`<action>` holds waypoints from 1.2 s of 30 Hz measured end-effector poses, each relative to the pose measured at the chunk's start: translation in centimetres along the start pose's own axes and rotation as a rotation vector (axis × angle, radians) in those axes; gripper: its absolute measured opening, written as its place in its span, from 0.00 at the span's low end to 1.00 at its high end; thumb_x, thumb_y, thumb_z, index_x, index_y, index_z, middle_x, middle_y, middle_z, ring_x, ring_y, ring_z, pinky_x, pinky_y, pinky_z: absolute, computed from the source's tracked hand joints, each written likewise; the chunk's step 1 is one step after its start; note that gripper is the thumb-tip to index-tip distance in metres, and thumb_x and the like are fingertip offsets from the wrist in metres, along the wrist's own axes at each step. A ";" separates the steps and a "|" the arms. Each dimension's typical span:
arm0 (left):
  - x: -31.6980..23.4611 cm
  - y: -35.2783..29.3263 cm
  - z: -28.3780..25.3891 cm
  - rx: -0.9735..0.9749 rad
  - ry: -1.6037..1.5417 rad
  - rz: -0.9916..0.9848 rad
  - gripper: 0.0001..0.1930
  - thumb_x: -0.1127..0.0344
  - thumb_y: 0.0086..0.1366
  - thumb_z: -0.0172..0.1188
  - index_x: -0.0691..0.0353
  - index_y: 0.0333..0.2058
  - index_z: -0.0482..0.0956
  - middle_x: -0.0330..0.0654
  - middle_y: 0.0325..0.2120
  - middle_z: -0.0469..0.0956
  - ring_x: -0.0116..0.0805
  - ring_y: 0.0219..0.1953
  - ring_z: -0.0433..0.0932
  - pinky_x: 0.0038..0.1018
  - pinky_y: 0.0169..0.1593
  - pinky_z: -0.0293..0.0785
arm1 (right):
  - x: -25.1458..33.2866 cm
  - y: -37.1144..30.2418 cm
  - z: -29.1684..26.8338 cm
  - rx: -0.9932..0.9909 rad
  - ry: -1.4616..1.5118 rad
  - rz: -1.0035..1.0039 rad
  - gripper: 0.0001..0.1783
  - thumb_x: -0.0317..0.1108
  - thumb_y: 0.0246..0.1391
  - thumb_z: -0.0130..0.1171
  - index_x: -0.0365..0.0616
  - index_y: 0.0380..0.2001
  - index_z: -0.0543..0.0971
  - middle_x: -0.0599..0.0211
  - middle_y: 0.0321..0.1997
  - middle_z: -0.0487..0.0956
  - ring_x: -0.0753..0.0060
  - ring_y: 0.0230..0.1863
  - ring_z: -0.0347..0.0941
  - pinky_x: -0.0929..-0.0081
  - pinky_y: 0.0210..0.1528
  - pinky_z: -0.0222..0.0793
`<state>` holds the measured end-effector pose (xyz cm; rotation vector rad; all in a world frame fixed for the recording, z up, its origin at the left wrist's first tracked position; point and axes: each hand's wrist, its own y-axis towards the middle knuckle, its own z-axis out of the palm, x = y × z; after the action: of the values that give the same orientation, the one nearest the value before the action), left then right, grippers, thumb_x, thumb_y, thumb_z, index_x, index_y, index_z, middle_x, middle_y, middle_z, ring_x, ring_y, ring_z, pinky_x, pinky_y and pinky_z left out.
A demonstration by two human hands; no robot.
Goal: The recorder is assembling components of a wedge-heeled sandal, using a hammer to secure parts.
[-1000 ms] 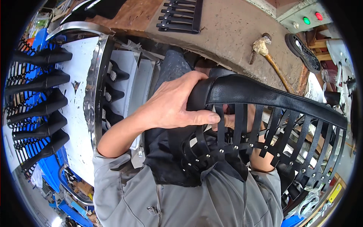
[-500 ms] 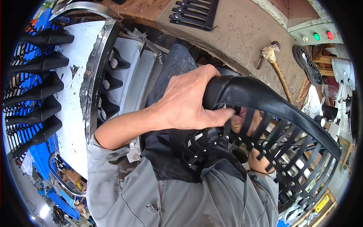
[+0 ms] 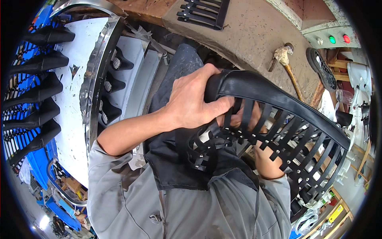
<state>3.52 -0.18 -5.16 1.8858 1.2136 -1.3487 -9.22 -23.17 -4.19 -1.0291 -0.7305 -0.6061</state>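
A long black leather boot upper (image 3: 264,87) slants from the middle of the view to the right. It has a solid smooth band along its top and many open straps with silver studs along the lower edge. My left hand (image 3: 191,97) is closed round its near left end, thumb over the front and fingers behind. My right hand (image 3: 242,115) is seen only through the gaps between the straps, bent against the inside of the upper. Its fingertips are partly hidden. Lower down, a studded strap part of the same piece hangs over my dark apron (image 3: 171,169).
On the bench (image 3: 242,40) lie a hammer (image 3: 292,75) with a wrapped head, a black shoe sole (image 3: 322,69) and a flat strap panel (image 3: 203,12). To my left, a metal-edged white rack (image 3: 73,103) bears several black boots (image 3: 43,93). Green and red buttons (image 3: 338,39) sit at the upper right.
The upper and both hands have shifted a little left and up in view. My left thumb has moved up against the band's lower edge. The grip stays.
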 end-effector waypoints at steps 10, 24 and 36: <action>-1.6 0.8 -0.8 0.080 0.141 0.086 0.38 0.36 0.55 0.61 0.70 0.44 0.69 0.55 0.36 0.77 0.53 0.39 0.79 0.41 0.43 0.73 | 5.0 6.6 1.2 -0.104 0.035 -0.022 0.10 0.37 0.53 0.59 0.43 0.34 0.77 0.68 0.27 0.78 0.79 0.29 0.75 0.78 0.27 0.70; 4.9 2.7 -2.2 0.256 -0.719 0.080 0.34 0.64 0.51 0.64 0.67 0.56 0.64 0.47 0.49 0.72 0.34 0.51 0.71 0.27 0.55 0.66 | 1.3 15.9 -6.0 0.115 -0.033 -0.550 0.38 0.54 0.55 0.59 0.34 0.58 0.68 0.56 0.59 0.70 0.66 0.61 0.63 0.67 0.63 0.58; 0.0 -1.9 -1.6 0.039 -0.779 0.622 0.29 0.49 0.54 0.68 0.66 0.44 0.69 0.51 0.39 0.73 0.48 0.50 0.71 0.46 0.57 0.64 | 7.7 10.7 1.8 0.061 -0.882 -0.918 0.40 0.67 0.36 0.66 0.39 0.38 0.75 0.56 0.32 0.77 0.49 0.37 0.74 0.59 0.37 0.68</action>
<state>2.63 2.00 -4.42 1.3457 0.1897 -1.4984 3.09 -18.16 -3.35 -0.8457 -2.0418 -0.8915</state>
